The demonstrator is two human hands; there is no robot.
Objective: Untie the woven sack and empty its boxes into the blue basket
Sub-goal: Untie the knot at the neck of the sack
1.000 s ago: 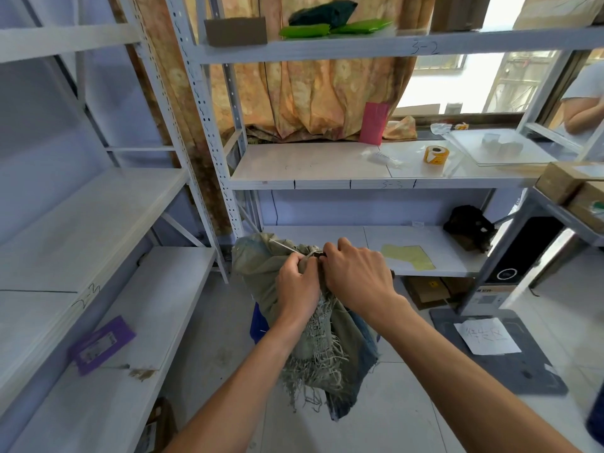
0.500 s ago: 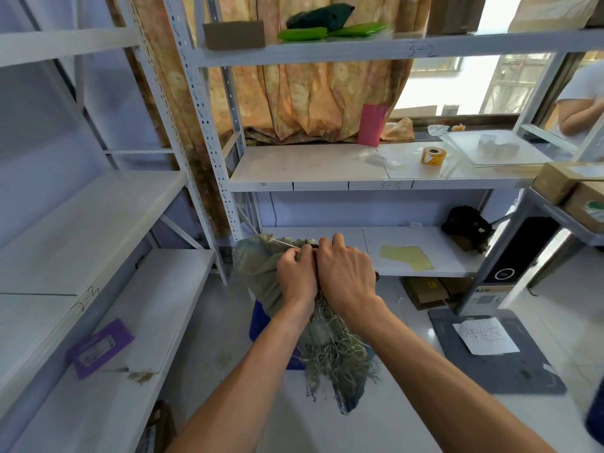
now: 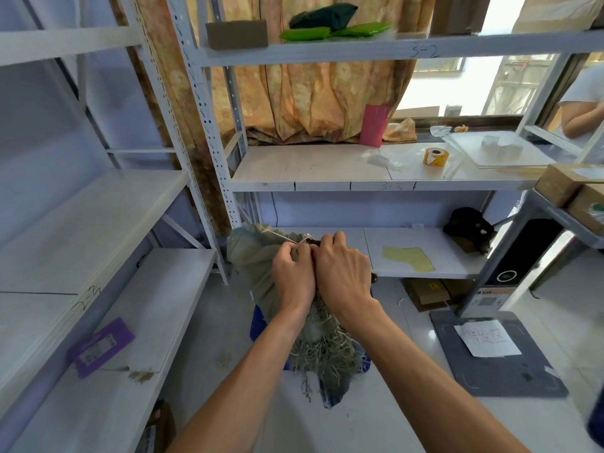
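A grey-green woven sack point(image 3: 253, 261) with a frayed, fringed mouth hangs in front of me, bunched at the neck. My left hand point(image 3: 292, 279) and my right hand point(image 3: 343, 273) are pressed side by side, both gripping the neck. The left fingers pinch a thin pale tie string point(image 3: 281, 236) that runs up and left across the sack. The blue basket point(image 3: 258, 325) stands on the floor directly under the sack, mostly hidden by it. No boxes show.
White metal shelving stands at left and ahead; a purple card point(image 3: 99, 346) lies on the low left shelf. A dark floor mat point(image 3: 510, 374) with a paper sheet lies at right, beside a black device point(image 3: 519, 256) and cardboard boxes point(image 3: 575, 188). Another person's arm point(image 3: 581, 116) shows at far right.
Both hands have shifted slightly together on the sack's neck, and the frayed end has swung from hanging toward the right to hanging straight below my wrists.
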